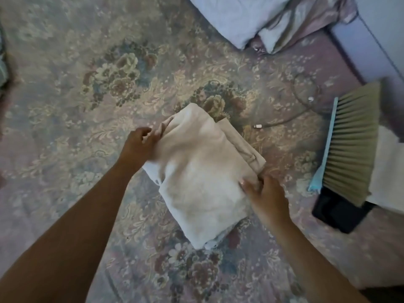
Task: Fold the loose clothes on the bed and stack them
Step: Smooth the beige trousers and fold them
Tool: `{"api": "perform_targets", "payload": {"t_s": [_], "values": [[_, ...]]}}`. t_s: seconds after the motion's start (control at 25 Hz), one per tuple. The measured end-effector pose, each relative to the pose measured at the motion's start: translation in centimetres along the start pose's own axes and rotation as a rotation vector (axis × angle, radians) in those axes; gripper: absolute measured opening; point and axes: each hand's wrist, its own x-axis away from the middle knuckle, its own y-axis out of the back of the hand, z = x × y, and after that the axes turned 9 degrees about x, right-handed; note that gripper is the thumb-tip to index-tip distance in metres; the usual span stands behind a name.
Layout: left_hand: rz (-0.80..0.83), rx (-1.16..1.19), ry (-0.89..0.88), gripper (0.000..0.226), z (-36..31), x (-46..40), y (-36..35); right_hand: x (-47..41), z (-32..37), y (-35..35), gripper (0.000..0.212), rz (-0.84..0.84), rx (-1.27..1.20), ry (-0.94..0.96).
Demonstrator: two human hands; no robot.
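Two bare forearms reach in from the bottom edge toward a folded cream garment (203, 171) that lies on the floral bedspread (87, 95), a little right of centre. The right hand (265, 197) sits at the garment's near right edge, fingers laid on top and thumb at the side, pinching the fabric there. The left hand (140, 143) is at the far left edge, its fingers curled round a fold of the cloth. Under the cream garment a white folded piece (150, 171) shows at the left side and again at the near corner, so the two lie stacked. A tan folded layer (238, 141) peeks out along the garment's right edge.

To the right, near the edge of the bed, lies a hand brush (349, 145) with pale bristles and a light blue back, its near end resting over a black flat object (336, 213). Beyond the garment a thin cable (282, 122) curls across the spread, its plug end just beside the folded pile. At the far top, a pale blue pillow (236, 16) lies next to a crumpled shiny cloth (306, 20).
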Motion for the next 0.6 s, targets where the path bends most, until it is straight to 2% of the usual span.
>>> {"api": "perform_targets", "payload": {"t_s": [0.12,0.16,0.28,0.36,0.44,0.52,0.6], "values": [[-0.262,0.185,-0.034,0.024,2.5,3.0,-0.7,-0.4,0.7,0.1,0.020,0.007,-0.126,0.007],[-0.303,0.212,-0.033,0.019,3.2,3.8,-1.0,-0.6,0.5,0.7,0.024,-0.057,-0.159,0.054],[-0.223,0.278,0.044,0.012,3.7,4.5,-2.5,-2.0,-0.7,2.1,0.026,-0.196,-0.146,0.088],[-0.206,0.348,0.058,0.014,3.3,4.3,-3.0,-2.8,-1.2,1.6,0.023,-0.190,-0.048,-0.016],[-0.248,0.391,0.051,0.012,3.5,4.1,-2.4,-2.0,-0.1,0.5,0.028,-0.363,0.090,-0.020],[-0.271,0.379,0.061,0.005,4.6,4.5,-1.3,1.1,2.3,-1.5,0.030,-0.565,0.157,0.290],[-0.243,0.397,0.099,0.005,5.9,5.1,-0.4,5.4,3.6,-4.8,0.041,-0.533,0.255,0.685]]}}
